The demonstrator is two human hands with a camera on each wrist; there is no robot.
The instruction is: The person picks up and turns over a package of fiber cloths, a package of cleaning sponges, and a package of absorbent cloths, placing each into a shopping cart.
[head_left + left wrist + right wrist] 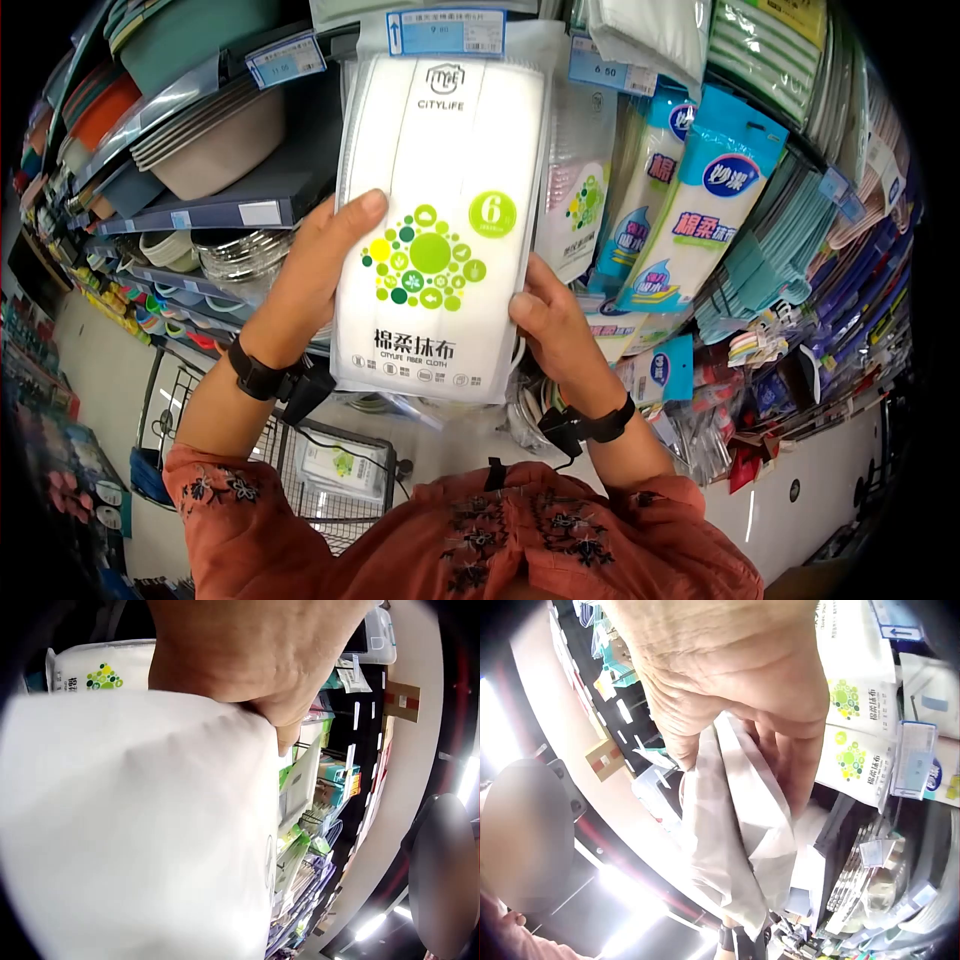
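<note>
A flat white pack of fiber cloths (445, 150), printed with green and yellow dots and a green "6" badge, is held upright in front of the shelf in the head view. On its left edge my left hand (322, 262) grips it, thumb across the front. My right hand (556, 318) holds the lower right edge, thumb at the front face. Up close in the left wrist view, the white pack (142, 825) hides most of the left fingers. In the right wrist view the right hand (727, 675) curls round the pack's edge (712, 825), where two white layers show.
Behind the pack hang blue-and-white cloth packs (700, 200) and more packaged cloths, under price tags (612, 68). Stacked basins (215, 140) fill the shelf on the left. Below stands a wire shopping cart (280, 470) with a similar cloth pack (340, 466) inside.
</note>
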